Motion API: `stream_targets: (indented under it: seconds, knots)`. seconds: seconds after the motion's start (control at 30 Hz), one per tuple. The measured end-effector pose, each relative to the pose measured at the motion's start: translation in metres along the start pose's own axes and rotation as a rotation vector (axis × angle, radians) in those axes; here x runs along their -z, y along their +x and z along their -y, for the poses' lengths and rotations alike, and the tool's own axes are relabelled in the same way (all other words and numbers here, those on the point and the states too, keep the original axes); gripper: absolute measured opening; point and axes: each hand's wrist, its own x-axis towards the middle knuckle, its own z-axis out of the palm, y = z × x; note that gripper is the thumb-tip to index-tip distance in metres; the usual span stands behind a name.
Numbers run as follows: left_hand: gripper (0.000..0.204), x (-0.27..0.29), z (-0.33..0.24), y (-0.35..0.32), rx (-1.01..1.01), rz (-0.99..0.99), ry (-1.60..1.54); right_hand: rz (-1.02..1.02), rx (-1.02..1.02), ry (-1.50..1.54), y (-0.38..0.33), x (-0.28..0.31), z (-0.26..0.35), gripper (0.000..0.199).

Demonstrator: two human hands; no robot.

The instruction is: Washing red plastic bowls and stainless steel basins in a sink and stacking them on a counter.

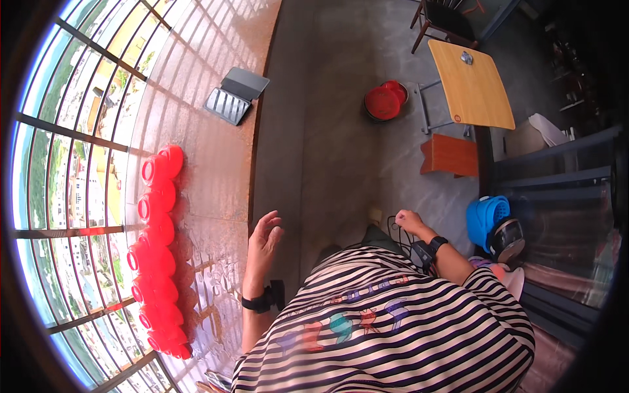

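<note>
My left hand (265, 234) hovers beside the edge of the stone-like ledge (219, 190), fingers stretched and slightly apart, with nothing in it. On my right, my right hand (410, 223) has its fingers curled in. A thin black cable (391, 230) loops right by those fingertips; whether they pinch it is hidden. Each wrist wears a black band, the left one (259, 300) and the right one (435, 245). Farther along the ledge lies a hinged dark case (229, 105), lid raised, with a row of pale slots inside.
Red translucent round-mouthed containers (157, 242) line the ledge under a barred window (78, 183). Right of the grey floor stand a wooden-topped table (475, 85), a reddish-brown stool (452, 156), a dark chair (445, 19), a blue basket (485, 219), and red basins (383, 103).
</note>
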Motion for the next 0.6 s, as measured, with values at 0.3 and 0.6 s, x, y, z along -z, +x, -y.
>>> stream_targets:
  seconds: [0.3, 0.6]
  knots:
    - [0.037, -0.128, 0.0, 0.101, 0.102, 0.215, 0.178, -0.181, -0.166, -0.03, 0.04, 0.112, -0.143, 0.009]
    - [0.038, -0.179, -0.016, 0.199, 0.147, 0.309, 0.192, -0.174, -0.433, 0.09, 0.103, 0.185, -0.123, 0.012]
